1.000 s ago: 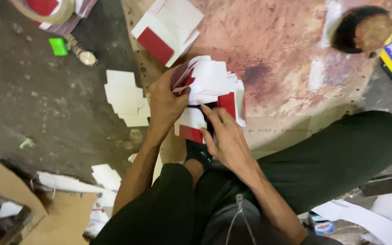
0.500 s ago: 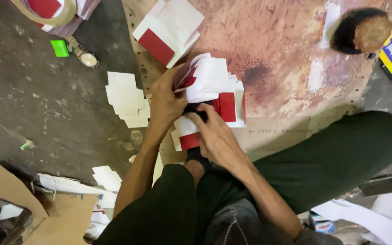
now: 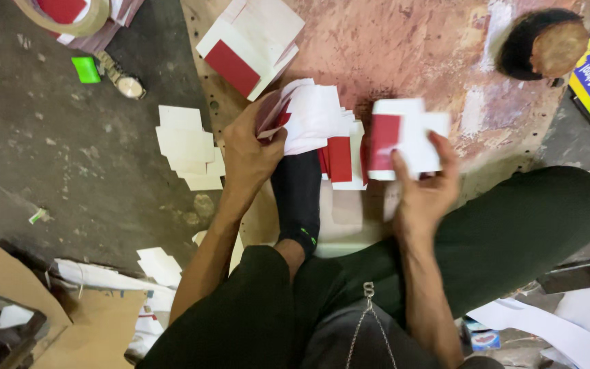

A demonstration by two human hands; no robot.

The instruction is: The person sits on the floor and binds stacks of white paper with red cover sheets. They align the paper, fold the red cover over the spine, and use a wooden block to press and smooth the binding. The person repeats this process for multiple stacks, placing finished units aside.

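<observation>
The left hand (image 3: 250,154) is gripping a fanned bundle of white and red paper cards (image 3: 312,119), its fingers curled shut around the bundle's lower edge, just above a black-socked foot (image 3: 298,198). The right hand (image 3: 421,195) is holding up a single folded card (image 3: 404,145), white with a red panel on its left side, thumb and fingers pinched on its lower edge. Both are hovering over a worn reddish board (image 3: 404,48) serving as the surface. More red-and-white cards (image 3: 339,160) are lying between the hands. A second stack (image 3: 250,44) is sitting higher on the board. Plain white sheets (image 3: 186,147) are lying on the grey floor beside it, near a wristwatch (image 3: 123,78) and a small green block (image 3: 87,70).
</observation>
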